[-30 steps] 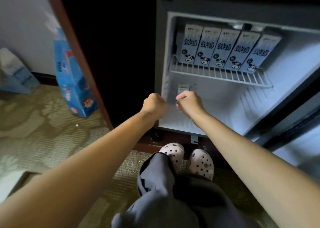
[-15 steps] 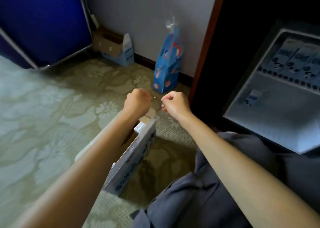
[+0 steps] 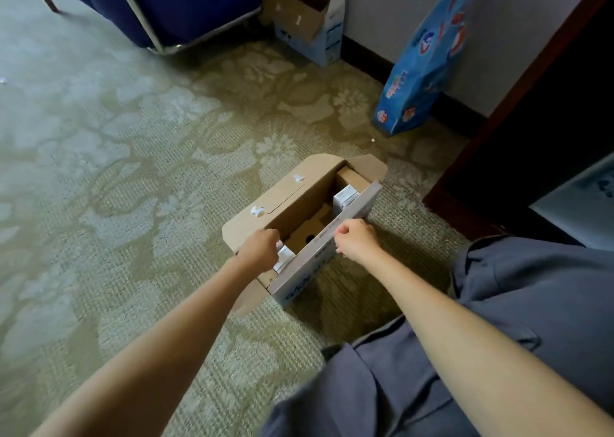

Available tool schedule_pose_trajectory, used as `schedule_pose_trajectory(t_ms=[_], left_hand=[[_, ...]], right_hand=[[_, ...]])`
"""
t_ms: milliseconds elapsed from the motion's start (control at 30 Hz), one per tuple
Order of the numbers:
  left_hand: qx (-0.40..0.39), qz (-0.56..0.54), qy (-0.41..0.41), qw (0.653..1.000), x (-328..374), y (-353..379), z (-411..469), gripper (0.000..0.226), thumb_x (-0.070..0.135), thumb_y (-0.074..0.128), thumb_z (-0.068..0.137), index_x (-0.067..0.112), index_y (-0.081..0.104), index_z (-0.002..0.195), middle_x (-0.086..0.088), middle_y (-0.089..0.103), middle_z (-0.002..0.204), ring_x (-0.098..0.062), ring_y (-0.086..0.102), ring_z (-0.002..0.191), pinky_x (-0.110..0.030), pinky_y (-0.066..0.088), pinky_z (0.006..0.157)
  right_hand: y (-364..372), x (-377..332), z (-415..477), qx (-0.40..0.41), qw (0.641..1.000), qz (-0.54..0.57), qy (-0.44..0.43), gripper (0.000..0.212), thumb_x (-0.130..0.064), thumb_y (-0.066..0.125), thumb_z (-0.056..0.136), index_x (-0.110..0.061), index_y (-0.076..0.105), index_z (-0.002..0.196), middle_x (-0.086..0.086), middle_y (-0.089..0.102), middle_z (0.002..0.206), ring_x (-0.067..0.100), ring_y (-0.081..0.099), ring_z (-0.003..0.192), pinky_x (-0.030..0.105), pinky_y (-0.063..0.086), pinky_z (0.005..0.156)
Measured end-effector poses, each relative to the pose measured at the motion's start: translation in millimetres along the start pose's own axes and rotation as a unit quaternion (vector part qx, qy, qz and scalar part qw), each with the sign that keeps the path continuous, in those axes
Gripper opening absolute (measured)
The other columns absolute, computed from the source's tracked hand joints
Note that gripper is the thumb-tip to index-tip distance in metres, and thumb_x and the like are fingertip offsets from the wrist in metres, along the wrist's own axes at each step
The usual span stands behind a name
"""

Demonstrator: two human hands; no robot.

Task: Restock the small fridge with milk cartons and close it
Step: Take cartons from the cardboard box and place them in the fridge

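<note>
An open cardboard box (image 3: 299,210) lies on the carpet in front of me. Inside it one milk carton (image 3: 345,199) stands at the far end and another milk carton (image 3: 285,256) sits at the near corner. My left hand (image 3: 260,248) is curled into a fist at the near corner, its fingers against the top of that carton; whether it grips it is unclear. My right hand (image 3: 357,240) is a closed fist over the box's right flap edge, holding nothing I can see. Only a pale corner of the open fridge (image 3: 578,200) shows at the right edge.
A blue printed bag (image 3: 422,64) leans on the wall beside the dark wooden cabinet frame (image 3: 518,91). A second open cardboard box (image 3: 319,21) sits by the skirting, next to a blue fabric cart (image 3: 172,4). My grey-trousered knees (image 3: 498,337) fill the lower right.
My view has swung from the fridge interior left and down to the box on the floor. Both fists moved away from the fridge's lower shelf to the box.
</note>
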State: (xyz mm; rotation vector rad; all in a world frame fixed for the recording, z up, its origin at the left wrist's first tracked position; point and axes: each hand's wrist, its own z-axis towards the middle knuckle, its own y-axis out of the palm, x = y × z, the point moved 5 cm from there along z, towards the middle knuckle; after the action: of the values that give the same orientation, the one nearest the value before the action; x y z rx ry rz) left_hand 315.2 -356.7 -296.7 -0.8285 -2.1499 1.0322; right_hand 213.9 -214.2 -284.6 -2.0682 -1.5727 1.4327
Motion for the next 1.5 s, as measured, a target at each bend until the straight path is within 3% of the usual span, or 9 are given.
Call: schedule_pose_trajectory(t_ms=[233,433,600,733,900,1067,1233,1333,1500], left_hand=[[0.025,0.088,0.038,0.995,-16.8,13.8,18.7,0.048,0.000,0.054,0.088,0.006,0.036,0.132,-0.015,0.050,0.127,-0.027,0.055,0.113,-0.032,0.049,0.095],[0.048,0.105,-0.003,0.993,-9.7,17.8,29.1,0.039,-0.002,0.048,0.090,0.004,0.033,0.126,-0.017,0.060,0.115,-0.031,0.064,0.102,-0.035,0.052,0.083],[0.080,0.034,0.001,0.996,-5.7,0.3,30.4,0.033,0.025,0.051,0.094,0.004,0.041,0.118,-0.018,0.057,0.112,-0.032,0.060,0.096,-0.035,0.047,0.074],[0.134,-0.026,0.027,0.990,9.5,-34.4,23.2,0.036,0.020,0.058,0.088,0.006,0.043,0.118,-0.016,0.059,0.109,-0.029,0.060,0.091,-0.039,0.055,0.077],[0.171,-0.092,0.087,0.977,44.5,-87.9,3.5,0.045,0.018,0.067,0.080,0.009,0.051,0.121,-0.012,0.064,0.104,-0.025,0.059,0.091,-0.036,0.053,0.075],[0.142,-0.102,0.174,0.969,81.7,-100.3,-9.4,0.041,0.022,0.069,0.079,0.013,0.057,0.117,-0.002,0.054,0.085,-0.017,0.049,0.078,-0.018,0.034,0.054],[0.131,-0.229,0.146,0.953,60.5,-81.5,4.8,0.019,0.016,0.049,0.095,0.007,0.060,0.108,-0.005,0.062,0.080,-0.015,0.060,0.065,-0.020,0.050,0.062],[0.048,-0.098,0.062,0.992,24.6,-40.3,25.8,0.022,0.014,0.051,0.093,0.001,0.058,0.109,-0.009,0.059,0.092,-0.021,0.057,0.081,-0.035,0.052,0.079],[-0.096,0.040,0.042,0.994,0.9,19.0,28.1,0.038,0.029,0.062,0.087,-0.001,0.055,0.108,-0.014,0.059,0.099,-0.019,0.047,0.082,-0.032,0.042,0.069]], right_hand=[[7.0,-4.2,-1.0,-0.025,0.999,-0.039,-0.024,0.024,-0.011,0.040,0.097,-0.004,0.057,0.113,0.014,0.053,0.124,0.025,0.060,0.108,0.031,0.051,0.089],[9.8,-5.4,-1.9,-0.034,0.997,-0.063,-0.035,0.024,-0.011,0.042,0.096,-0.006,0.056,0.115,0.013,0.054,0.124,0.024,0.059,0.109,0.028,0.049,0.086],[9.8,-8.4,-3.6,-0.036,0.995,-0.077,-0.049,0.024,-0.010,0.043,0.096,-0.006,0.056,0.116,0.013,0.055,0.124,0.024,0.059,0.110,0.030,0.050,0.089],[10.0,-14.8,-4.6,-0.027,0.994,-0.084,-0.068,0.026,-0.011,0.049,0.094,-0.009,0.055,0.119,0.011,0.054,0.127,0.024,0.053,0.117,0.031,0.049,0.092],[5.9,-29.6,-4.5,-0.026,0.993,0.015,-0.115,0.069,-0.017,0.066,0.083,-0.015,0.030,0.141,0.006,0.035,0.144,0.023,0.038,0.131,0.032,0.041,0.097],[-9.1,-28.4,-7.1,0.054,0.984,0.068,-0.156,0.043,-0.016,0.072,0.075,-0.007,0.049,0.111,0.005,0.057,0.105,0.020,0.056,0.094,0.018,0.043,0.066],[-17.5,-14.7,-2.4,0.082,0.993,0.008,-0.088,0.049,-0.022,0.071,0.078,-0.006,0.048,0.118,0.012,0.061,0.118,0.027,0.058,0.110,0.033,0.049,0.084],[-18.2,-3.6,0.4,0.080,0.996,0.026,-0.036,0.048,-0.018,0.071,0.076,-0.010,0.049,0.117,0.012,0.058,0.123,0.027,0.056,0.114,0.035,0.053,0.088],[-16.9,-3.3,0.5,0.075,0.996,0.030,-0.028,0.044,-0.017,0.071,0.076,-0.010,0.049,0.114,0.011,0.058,0.122,0.026,0.059,0.112,0.040,0.058,0.081]])
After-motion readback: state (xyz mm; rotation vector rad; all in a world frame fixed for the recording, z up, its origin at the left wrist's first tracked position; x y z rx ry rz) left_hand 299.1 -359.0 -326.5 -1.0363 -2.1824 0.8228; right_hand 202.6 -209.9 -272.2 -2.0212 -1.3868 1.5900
